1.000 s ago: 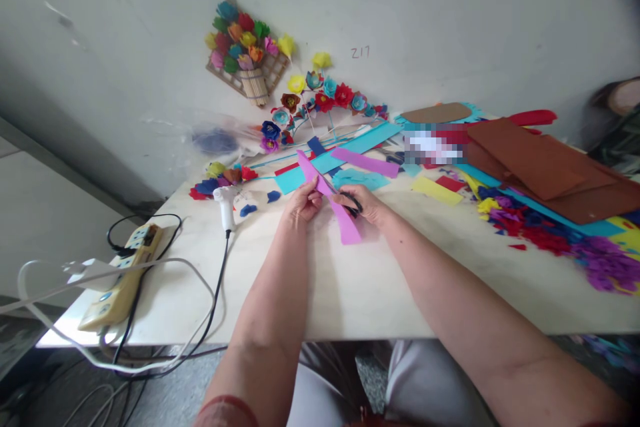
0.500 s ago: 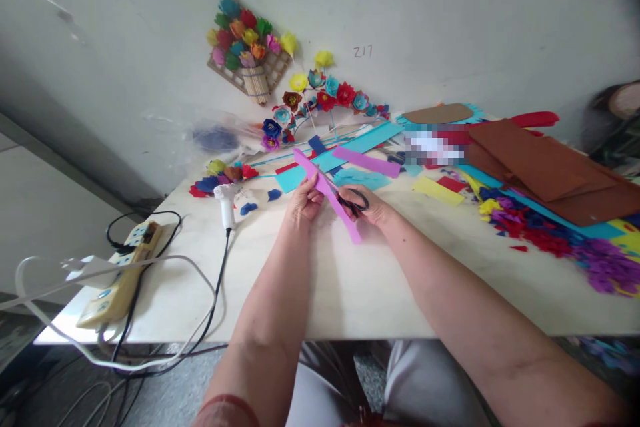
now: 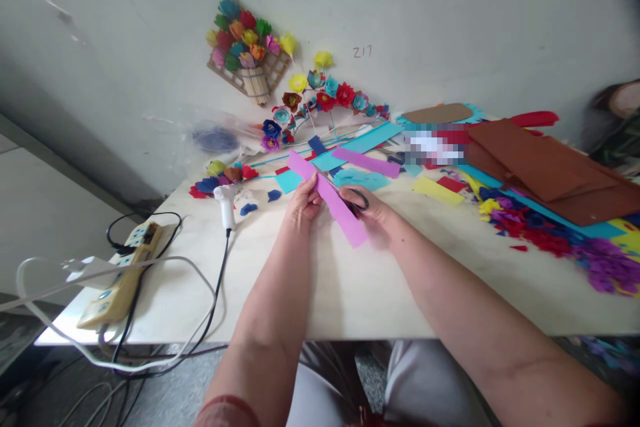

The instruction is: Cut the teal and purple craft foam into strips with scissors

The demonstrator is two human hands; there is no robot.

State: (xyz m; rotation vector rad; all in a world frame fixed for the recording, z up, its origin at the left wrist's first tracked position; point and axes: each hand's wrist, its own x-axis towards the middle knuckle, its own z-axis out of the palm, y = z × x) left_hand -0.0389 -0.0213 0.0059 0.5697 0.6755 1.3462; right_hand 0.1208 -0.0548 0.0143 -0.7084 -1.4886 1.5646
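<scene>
A long pink paper strip slants across the space between my hands, above the white table. My left hand pinches it near its middle, thumb on top. In my right hand are black-handled scissors, fingers wrapped round the loops. Their blades lie along the strip and are partly hidden by it, so how far they part cannot be made out. Behind the hands lie a second pink strip, a turquoise strip and a crinkled turquoise piece.
A white glue gun stands at left, its cord running towards a power strip. Paper flowers line the back by the wall. Brown sheets and coloured scraps cover the right side. A yellow piece lies nearer.
The pink strip has turned, so its flat face shows wider, and its far end has shifted slightly left. Both hands stay nearly in place, still holding the strip and the scissors.
</scene>
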